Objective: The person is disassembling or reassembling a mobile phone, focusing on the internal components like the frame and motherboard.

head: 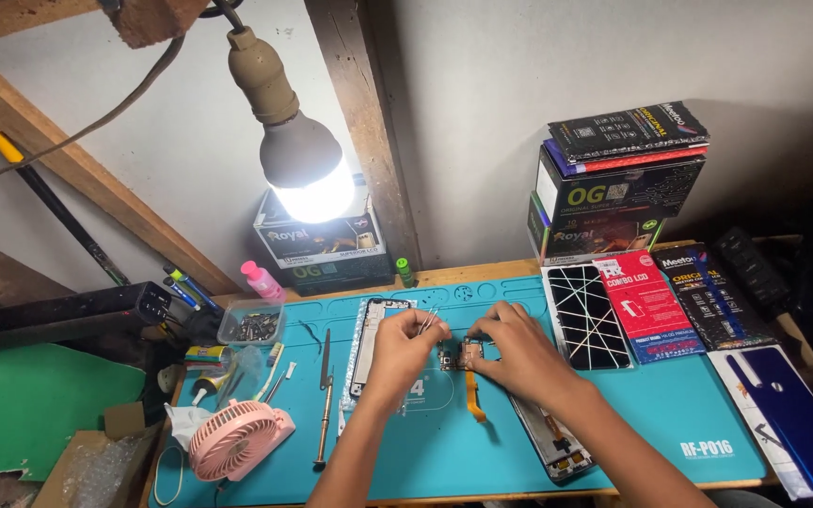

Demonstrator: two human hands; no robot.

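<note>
— What's in the hands over there?

— The left hand (pixel 405 341) pinches a pair of tweezers (pixel 426 321), tips pointing up toward one o'clock. The right hand (pixel 512 350) has its fingers closed narrow on a small circuit board (pixel 460 355), which sits near the middle of the teal mat (pixel 670 404) on the bench.

— How does the board lie?

— Flat, long axis running three to nine o'clock — an orange flex cable (pixel 473 396) hangs off it toward six.

— Anything around it?

— A phone frame (pixel 375 341) lies just at nine o'clock of the left hand, long axis twelve to six. Another phone body (pixel 552 440) slants under the right forearm toward five. A pink fan (pixel 235 438) rests at the mat's seven o'clock corner, a screwdriver (pixel 324 414) upright-lengthwise beside it, and a bulb (pixel 305 165) glows overhead.
</note>
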